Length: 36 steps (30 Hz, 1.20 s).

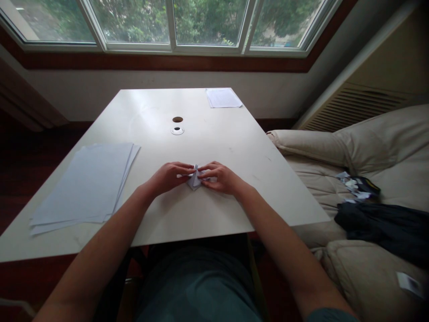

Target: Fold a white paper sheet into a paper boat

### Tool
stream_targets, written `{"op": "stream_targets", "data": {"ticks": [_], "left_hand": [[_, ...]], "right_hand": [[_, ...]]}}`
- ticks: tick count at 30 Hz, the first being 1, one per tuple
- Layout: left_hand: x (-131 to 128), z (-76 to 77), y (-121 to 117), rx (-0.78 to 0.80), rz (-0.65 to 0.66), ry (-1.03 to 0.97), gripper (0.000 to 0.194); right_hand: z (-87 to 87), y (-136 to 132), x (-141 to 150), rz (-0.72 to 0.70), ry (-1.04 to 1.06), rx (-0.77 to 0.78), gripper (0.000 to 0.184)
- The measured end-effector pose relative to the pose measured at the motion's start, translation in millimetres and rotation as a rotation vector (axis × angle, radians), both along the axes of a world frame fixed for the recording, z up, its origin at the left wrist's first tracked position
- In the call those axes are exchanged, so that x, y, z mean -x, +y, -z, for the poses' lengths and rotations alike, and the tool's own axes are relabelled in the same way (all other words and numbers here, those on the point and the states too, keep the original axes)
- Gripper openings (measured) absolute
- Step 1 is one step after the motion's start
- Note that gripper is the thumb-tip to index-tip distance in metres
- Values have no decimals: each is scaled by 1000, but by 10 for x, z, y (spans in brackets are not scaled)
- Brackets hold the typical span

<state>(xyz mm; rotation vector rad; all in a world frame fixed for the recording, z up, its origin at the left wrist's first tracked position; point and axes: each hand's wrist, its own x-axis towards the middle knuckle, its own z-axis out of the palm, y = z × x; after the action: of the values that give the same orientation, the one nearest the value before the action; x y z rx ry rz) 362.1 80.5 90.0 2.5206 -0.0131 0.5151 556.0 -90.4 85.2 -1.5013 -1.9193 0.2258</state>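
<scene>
A small piece of folded white paper (195, 181) is held between my two hands, just above or on the white table near its front middle. My left hand (170, 175) pinches its left side, fingers bent toward the centre. From the right, my right hand (219, 177) grips the other side, thumb below and fingers above. The paper has a pointed lower end and creased flaps that stick up between the fingertips. Part of it is hidden behind the fingers of both hands.
A stack of white sheets (87, 183) lies on the table (150, 107) at left. More sheets (223, 98) lie at the far right corner. A cable hole (177, 120) and its ring cover (177, 131) are mid-table. A beige sofa (308, 143) with dark cloth (382, 226) stands right.
</scene>
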Motion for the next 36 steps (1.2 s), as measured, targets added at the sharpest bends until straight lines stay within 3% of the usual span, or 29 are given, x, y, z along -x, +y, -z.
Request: {"op": "stream_targets", "data": {"ticks": [4, 10, 17, 25, 36], "left_hand": [[3, 0, 2, -108, -57, -18, 29], [-7, -55, -54, -230, -39, 61, 24], [-8, -48, -70, -257, -19, 83, 23], [5, -58, -62, -231, -109, 67, 23], [1, -113, -177, -419, -44, 132, 22]], "right_hand": [[-4, 23, 26, 9, -22, -31, 30], [33, 39, 37, -19, -118, -87, 16], [40, 21, 43, -23, -352, -99, 18], [16, 42, 137, 5, -487, -104, 26], [89, 35, 88, 23, -347, -71, 28]]}}
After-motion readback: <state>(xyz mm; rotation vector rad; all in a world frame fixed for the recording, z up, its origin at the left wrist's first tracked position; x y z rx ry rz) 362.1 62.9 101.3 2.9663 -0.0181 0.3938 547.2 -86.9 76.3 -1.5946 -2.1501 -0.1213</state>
